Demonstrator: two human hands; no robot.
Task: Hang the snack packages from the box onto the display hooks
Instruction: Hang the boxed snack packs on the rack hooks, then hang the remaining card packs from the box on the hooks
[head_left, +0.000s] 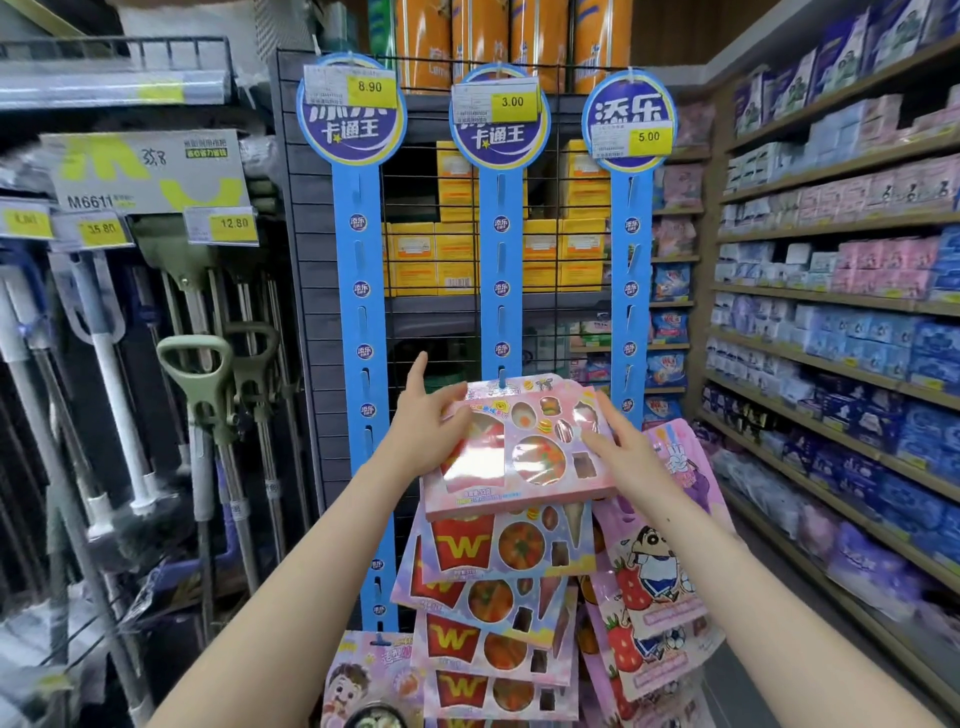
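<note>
Care with the hole is what I need here: my left hand (434, 434) grips the pack (519, 452) by its left edge, my right hand (618, 452) steadies its right side with loose fingers, just below the middle strip's (501, 270) hook, so I would lift and level it first.
</note>
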